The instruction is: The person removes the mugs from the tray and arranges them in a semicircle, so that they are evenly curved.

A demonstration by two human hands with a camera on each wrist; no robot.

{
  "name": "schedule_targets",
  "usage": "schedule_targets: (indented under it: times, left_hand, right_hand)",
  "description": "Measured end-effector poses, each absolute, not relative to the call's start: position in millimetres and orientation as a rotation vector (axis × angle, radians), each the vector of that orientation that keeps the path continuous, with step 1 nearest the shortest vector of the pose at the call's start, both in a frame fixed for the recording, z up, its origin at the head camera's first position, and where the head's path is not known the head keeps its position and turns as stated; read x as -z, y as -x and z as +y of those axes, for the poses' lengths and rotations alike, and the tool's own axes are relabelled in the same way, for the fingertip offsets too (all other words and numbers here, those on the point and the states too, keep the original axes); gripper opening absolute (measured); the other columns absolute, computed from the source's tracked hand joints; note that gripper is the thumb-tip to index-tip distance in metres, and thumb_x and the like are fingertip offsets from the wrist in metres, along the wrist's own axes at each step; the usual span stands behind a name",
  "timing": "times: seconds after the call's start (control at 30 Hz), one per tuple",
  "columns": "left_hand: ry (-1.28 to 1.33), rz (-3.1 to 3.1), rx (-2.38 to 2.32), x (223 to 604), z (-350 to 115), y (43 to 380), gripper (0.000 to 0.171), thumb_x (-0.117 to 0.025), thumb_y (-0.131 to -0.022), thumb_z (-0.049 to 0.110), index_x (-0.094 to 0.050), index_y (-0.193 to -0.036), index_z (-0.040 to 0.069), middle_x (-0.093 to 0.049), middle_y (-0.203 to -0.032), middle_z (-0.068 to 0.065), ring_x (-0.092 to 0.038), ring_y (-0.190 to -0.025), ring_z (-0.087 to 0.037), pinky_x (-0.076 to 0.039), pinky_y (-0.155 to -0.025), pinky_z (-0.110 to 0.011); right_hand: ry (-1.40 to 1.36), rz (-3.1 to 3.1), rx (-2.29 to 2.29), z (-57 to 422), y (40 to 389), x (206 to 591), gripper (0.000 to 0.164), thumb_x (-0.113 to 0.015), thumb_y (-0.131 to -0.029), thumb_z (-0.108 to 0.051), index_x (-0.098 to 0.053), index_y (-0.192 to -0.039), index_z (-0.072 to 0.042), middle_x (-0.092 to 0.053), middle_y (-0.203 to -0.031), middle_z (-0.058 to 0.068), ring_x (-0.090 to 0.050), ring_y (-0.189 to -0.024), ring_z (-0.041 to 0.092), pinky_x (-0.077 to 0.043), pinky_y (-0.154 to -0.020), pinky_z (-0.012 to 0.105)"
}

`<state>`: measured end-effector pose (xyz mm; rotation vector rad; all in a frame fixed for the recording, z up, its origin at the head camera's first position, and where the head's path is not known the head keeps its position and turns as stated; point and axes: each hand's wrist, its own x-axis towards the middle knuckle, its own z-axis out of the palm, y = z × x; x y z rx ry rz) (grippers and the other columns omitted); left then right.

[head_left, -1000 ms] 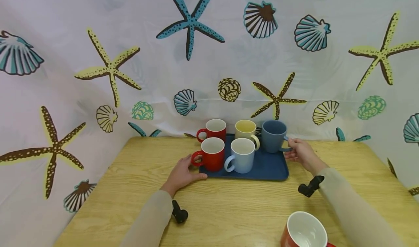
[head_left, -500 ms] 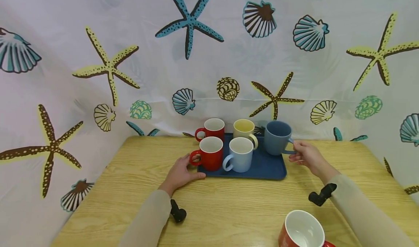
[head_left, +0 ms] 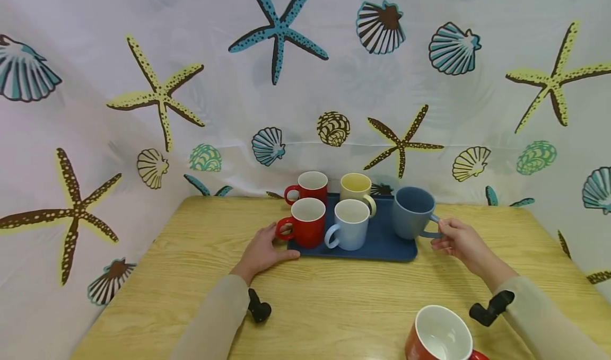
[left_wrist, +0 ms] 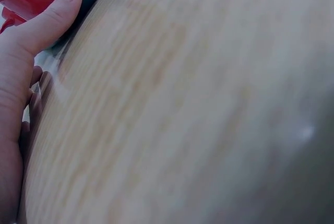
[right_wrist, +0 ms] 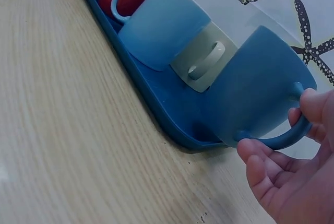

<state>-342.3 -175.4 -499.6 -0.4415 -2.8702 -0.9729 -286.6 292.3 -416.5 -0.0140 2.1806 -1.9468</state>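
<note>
My right hand [head_left: 460,240] grips the handle of a dark blue mug [right_wrist: 255,83], upright over the right end of a blue tray [head_left: 382,251]. At the tray's front left corner my left hand [head_left: 262,252] holds its edge, the thumb [left_wrist: 62,12] lying on the front rim. On the tray beside that hand stands a red mug [head_left: 309,227], with a light blue mug [head_left: 352,230] to its right. Behind them are another red mug [head_left: 315,184] and a cream mug [head_left: 353,187] with a yellow inside.
A red mug [head_left: 417,344] with a white inside stands at the front right of the wooden table [head_left: 334,307], near my right sleeve. A white cloth [head_left: 229,100] printed with starfish and shells hangs behind and beside the table.
My right hand has moved the dark blue mug to the right and nearer to me, from the tray's back right toward its front. My left hand has stayed at the corner.
</note>
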Motion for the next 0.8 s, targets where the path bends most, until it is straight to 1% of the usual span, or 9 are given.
schedule_targets:
  times: [0.17,0.37,0.6,0.8]
  left_hand:
    - [0.457,-2.863,0.988,499,-175,342,0.083,-0.070,-0.065,0.066,-0.052,-0.133,0.022,-0.041,-0.142,-0.014,-0.033,-0.130,-0.039,-0.028,-0.101,-0.058]
    - [0.451,-2.880,0.976,498,-174,342,0.083,-0.070,-0.065,0.066,-0.051,-0.134,0.024,-0.041,-0.142,-0.011,-0.032,-0.131,-0.037,-0.027,-0.102,-0.057]
    - [0.476,-2.868,0.985,494,-173,340,0.082,-0.073,-0.066,0.061,-0.051,-0.133,0.020,-0.042,-0.141,-0.011,-0.030,-0.133,-0.033,-0.019,-0.107,-0.054]
    - [0.440,-2.884,0.981,495,-174,340,0.084,-0.072,-0.065,0.063,-0.050,-0.135,0.021,-0.039,-0.143,-0.013,-0.030,-0.133,-0.036,-0.023,-0.105,-0.057]
  right_hand:
    - [0.046,2.141,1.965,294,275,417,0.032,-0.042,-0.099,-0.036,-0.047,-0.094,-0.005,-0.063,-0.086,0.009,-0.065,-0.083,0.019,-0.051,-0.074,0.032]
    - [0.094,2.065,2.009,295,262,418,0.028,-0.043,-0.098,-0.035,-0.048,-0.094,-0.008,-0.061,-0.091,0.013,-0.064,-0.084,0.021,-0.052,-0.077,0.033]
    - [0.162,2.041,2.019,293,248,417,0.024,-0.043,-0.099,-0.031,-0.049,-0.093,-0.008,-0.060,-0.090,0.012,-0.064,-0.084,0.021,-0.052,-0.077,0.032]
    - [0.168,2.039,1.987,290,238,420,0.027,-0.044,-0.099,-0.031,-0.049,-0.094,-0.005,-0.060,-0.090,0.013,-0.064,-0.083,0.020,-0.052,-0.077,0.032]
